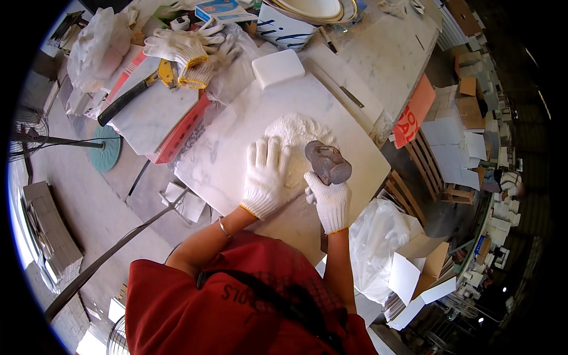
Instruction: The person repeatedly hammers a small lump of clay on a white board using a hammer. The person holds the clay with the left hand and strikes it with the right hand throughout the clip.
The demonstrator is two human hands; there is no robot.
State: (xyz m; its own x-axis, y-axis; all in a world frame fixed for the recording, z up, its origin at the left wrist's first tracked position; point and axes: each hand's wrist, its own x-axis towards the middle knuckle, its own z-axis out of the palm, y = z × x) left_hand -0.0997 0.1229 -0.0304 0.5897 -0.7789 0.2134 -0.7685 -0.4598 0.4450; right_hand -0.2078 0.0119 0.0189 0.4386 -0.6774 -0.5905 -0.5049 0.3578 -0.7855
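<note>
My left hand (265, 177), in a white knitted glove, lies flat with its fingers stretched out on a pale marble slab (219, 160). Just beyond its fingertips spreads a heap of white powder and chips (299, 130). My right hand (329, 204), gloved the same way, is closed around a hammer (328, 162). The hammer's worn, dark metal head sticks up above the fist; the fist and the head hide its handle. Whether anything lies under my left palm cannot be seen.
A white block (278, 68) stands at the slab's far edge. Spare gloves (180, 50) and a black-handled tool (133, 97) lie at far left. A thin blade (352, 97) rests at right, near a white bucket (284, 29). Open cartons (423, 269) and plastic sheeting (378, 248) sit lower right.
</note>
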